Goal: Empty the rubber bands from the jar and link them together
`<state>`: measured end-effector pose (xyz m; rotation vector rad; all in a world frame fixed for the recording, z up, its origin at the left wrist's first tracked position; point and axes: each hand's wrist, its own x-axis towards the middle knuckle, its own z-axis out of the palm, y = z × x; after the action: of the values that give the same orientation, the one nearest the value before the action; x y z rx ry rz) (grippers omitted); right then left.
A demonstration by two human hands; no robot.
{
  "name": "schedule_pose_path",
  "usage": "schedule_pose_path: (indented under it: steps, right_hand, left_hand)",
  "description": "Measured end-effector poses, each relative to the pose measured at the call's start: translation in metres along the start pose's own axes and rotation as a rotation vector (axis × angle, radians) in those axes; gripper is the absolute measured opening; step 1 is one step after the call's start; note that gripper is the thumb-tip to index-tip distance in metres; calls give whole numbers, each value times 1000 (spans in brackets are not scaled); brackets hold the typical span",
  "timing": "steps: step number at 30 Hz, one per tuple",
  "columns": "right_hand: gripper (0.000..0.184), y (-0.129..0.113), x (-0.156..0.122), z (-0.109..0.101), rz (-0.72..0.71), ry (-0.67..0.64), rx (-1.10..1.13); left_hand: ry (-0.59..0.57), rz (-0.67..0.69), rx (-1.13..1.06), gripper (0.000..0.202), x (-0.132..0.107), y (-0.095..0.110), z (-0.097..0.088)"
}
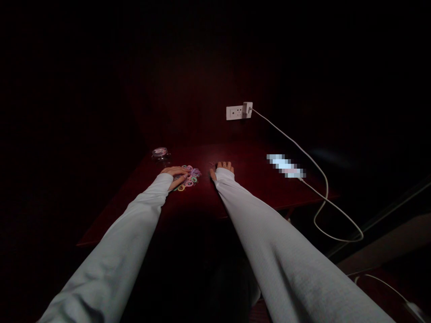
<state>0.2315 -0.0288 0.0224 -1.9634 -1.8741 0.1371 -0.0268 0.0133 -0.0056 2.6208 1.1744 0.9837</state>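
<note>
The scene is very dark. A pile of small coloured rings [190, 177], pink, purple, green and yellow, lies on a dark red table [242, 188]. My left hand [175, 174] rests at the pile's left edge with fingers stretched toward the rings and touching them. My right hand [222, 169] lies on the table to the right of the pile, apart from it, knuckles up and fingers curled down; what is under them is hidden. Both arms wear pale long sleeves.
A small clear round container [159, 153] stands behind the pile at the table's back left. A lit phone [286, 166] lies at the right, its white cable [319, 179] running to a charger in a wall socket [238, 111]. The table's edges fall off into darkness.
</note>
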Motion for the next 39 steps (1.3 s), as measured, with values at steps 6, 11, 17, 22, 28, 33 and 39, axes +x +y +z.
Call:
schedule_pose_path:
  steps: [6,11,17,22,28,33,39]
  right_hand:
    - [52,0,-3,-3,-30,-33,-17]
    - [55,0,-5,-4,-52,-49,-41]
    - [53,0,-5,-3,-62,-47,-46]
    - [56,2,-3,-1,-64,-49,-28]
    - [46,3,0,1,-70,-6,30]
    - [37,3,2,2,-144,22,122]
    - [33,4,4,3,-316,-48,140]
  left_hand:
    - [8,6,-25,40,0,-4,1]
    - [13,23,-38,39,0,-4,2]
    - [-3,8,-23,40,1,-4,1]
    - [-22,-4,-34,40,1,-2,-1]
    - [-12,-6,-36,39,1,-1,-1]
    - [-16,-5,-35,39,1,-1,0]
    - [-25,-9,-20,39,0,-1,-2]
